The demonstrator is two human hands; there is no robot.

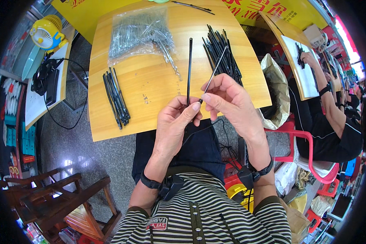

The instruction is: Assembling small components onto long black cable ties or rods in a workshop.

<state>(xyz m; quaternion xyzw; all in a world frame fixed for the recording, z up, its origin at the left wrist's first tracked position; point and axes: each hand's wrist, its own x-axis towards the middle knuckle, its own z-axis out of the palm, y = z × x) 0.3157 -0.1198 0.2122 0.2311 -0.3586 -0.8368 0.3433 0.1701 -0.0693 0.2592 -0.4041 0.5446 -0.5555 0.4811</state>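
My left hand (pixel 173 122) pinches a slim black rod (pixel 190 67) that stands upright, with a small hole at its top end. Between the fingers of my right hand (pixel 234 105) is a thin silvery rod (pixel 216 67), slanting up to the right. Its dark lower end meets the fingertips of my left hand; whether it enters anything there is hidden. Beyond my right hand lies a heap of black rods (pixel 221 53). A smaller bundle of black rods (pixel 116 97) rests at the left of the table.
A clear plastic bag (pixel 138 32) of thin silvery pieces lies on the wooden table (pixel 150 118), some spilling out. An open paper-lined sack (pixel 282 69) stands off the right edge. Another person's hand (pixel 309 59) works at a table further right. A yellow fan (pixel 44 34) stands left.
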